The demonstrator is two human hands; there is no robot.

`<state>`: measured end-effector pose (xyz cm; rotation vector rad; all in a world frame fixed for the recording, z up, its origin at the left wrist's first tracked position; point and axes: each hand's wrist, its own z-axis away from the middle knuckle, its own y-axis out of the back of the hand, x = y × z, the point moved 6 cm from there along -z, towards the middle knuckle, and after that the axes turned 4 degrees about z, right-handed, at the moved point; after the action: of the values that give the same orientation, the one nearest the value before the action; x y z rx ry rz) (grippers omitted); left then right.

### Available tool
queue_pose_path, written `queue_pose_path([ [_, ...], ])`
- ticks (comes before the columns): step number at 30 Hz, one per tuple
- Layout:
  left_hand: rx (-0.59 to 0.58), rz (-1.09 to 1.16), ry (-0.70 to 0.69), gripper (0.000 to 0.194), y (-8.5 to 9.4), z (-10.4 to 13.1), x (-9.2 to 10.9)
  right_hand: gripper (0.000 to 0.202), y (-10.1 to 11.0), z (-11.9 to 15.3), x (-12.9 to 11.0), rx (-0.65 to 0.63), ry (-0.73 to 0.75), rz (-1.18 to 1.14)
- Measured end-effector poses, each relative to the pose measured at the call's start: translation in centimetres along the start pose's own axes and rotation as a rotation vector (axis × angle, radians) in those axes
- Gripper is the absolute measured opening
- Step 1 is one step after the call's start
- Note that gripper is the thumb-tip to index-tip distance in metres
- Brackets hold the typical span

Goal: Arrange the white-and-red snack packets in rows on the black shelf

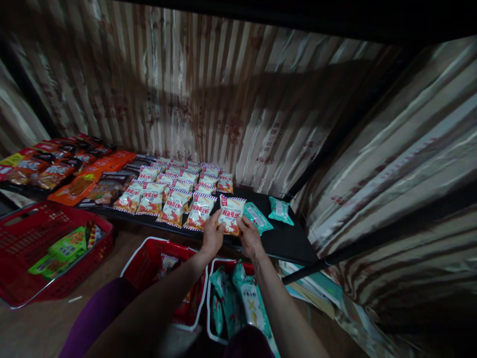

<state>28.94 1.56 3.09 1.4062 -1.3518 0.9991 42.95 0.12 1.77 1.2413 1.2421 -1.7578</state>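
Note:
Between my two hands is a white-and-orange snack bag with red lettering, at the front of the black shelf. My left hand grips its lower left side, and my right hand pinches its lower right side. Rows of matching snack bags lie on the shelf to the left. Just right of the held bag lies a teal packet, and farther right is another teal packet.
Below the shelf stand a red basket with a few bags, a basket of teal packets, and a red basket with green packets. Orange and black packets fill the shelf's left end. A dark pole slants at right.

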Motion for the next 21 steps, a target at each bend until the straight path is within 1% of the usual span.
queue_pose_path([
  [3,0.009,-0.048,-0.007,0.047,-0.9,-1.1,-0.2,0.043,0.7,-1.8,-0.1,0.008,0.024,0.024],
  [5,0.011,-0.088,-0.023,0.049,-1.5,-1.6,-0.3,0.042,1.3,-2.8,0.2,0.061,0.053,0.028],
  [8,-0.025,-0.114,-0.042,0.052,-2.7,-2.2,-0.9,0.034,2.1,-4.0,0.6,0.169,0.075,0.044],
  [12,-0.053,-0.130,-0.005,0.052,-3.6,-3.5,-1.8,0.028,2.3,-5.3,0.8,0.250,0.070,0.067],
  [17,0.001,-0.280,0.010,0.044,-3.9,-5.4,-1.7,0.030,2.3,-6.7,0.8,0.292,0.085,0.094],
  [21,0.050,-0.332,0.029,0.043,-4.6,-5.8,-1.6,0.030,2.5,-7.7,1.1,0.326,0.098,0.129],
])
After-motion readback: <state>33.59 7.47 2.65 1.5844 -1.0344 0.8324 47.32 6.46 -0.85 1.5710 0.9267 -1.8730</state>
